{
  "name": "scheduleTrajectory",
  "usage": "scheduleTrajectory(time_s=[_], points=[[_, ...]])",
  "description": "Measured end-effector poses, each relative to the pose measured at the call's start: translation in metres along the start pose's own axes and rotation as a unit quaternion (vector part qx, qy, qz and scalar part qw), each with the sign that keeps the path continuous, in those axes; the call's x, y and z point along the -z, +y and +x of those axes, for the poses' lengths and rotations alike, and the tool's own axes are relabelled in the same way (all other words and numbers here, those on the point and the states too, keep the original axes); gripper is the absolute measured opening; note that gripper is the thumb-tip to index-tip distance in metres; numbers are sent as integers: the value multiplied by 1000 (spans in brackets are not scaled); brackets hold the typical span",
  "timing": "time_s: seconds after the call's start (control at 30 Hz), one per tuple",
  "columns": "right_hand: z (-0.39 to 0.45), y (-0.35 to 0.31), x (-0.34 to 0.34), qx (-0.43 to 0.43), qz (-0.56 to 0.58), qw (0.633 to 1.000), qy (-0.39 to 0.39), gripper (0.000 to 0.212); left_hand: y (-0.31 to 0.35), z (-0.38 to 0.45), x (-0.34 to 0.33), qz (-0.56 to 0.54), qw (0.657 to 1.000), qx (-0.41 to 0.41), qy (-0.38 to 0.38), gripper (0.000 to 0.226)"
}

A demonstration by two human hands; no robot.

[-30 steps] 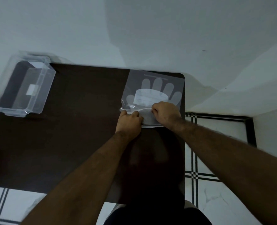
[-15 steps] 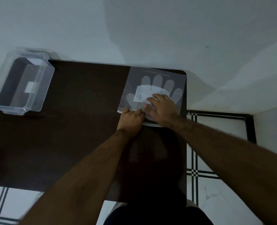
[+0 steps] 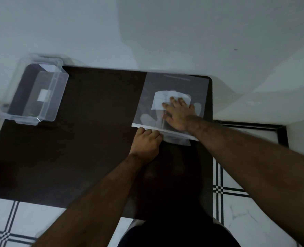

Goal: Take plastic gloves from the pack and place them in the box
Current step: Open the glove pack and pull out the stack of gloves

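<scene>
A flat translucent pack of plastic gloves [image 3: 172, 86] lies at the far right of the dark table [image 3: 94, 139], with a white label and a glove outline showing through. My right hand [image 3: 179, 113] lies flat on the pack, fingers spread, pressing it down. My left hand [image 3: 146, 142] is curled at the pack's near open edge, pinching a thin glove sheet [image 3: 177, 139] that sticks out toward me. The clear plastic box [image 3: 35, 93] stands at the far left corner, holding only a small white label.
The table's far edge meets a pale wall [image 3: 147, 32]. Tiled floor [image 3: 236, 202] with dark lines shows to the right and in front of the table. The table's right edge runs just beside the pack.
My right hand slid from the pack's near edge up onto its middle and flattened out. The left hand stayed at the opening, and a glove sheet now shows beyond the edge.
</scene>
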State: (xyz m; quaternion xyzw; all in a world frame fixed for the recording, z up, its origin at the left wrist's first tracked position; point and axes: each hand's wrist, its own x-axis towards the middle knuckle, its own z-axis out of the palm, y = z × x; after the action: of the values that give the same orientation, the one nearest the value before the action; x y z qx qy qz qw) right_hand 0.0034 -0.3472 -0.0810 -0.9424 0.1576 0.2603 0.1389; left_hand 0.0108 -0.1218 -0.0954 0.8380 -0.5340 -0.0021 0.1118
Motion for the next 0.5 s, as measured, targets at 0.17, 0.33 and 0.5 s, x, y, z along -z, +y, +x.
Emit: scheduleTrajectory(time_s=[0.17,0.33,0.5], points=[[5,4,-9,37,-39,998,16,84,7,-33,0,-11,1000,-2,1,19],[8,0,-14,35,-60,997,24,86,17,-70,-2,-23,999,-3,22,17],[5,-2,-17,40,-84,995,46,80,28,-112,-6,-30,998,-4,49,17]])
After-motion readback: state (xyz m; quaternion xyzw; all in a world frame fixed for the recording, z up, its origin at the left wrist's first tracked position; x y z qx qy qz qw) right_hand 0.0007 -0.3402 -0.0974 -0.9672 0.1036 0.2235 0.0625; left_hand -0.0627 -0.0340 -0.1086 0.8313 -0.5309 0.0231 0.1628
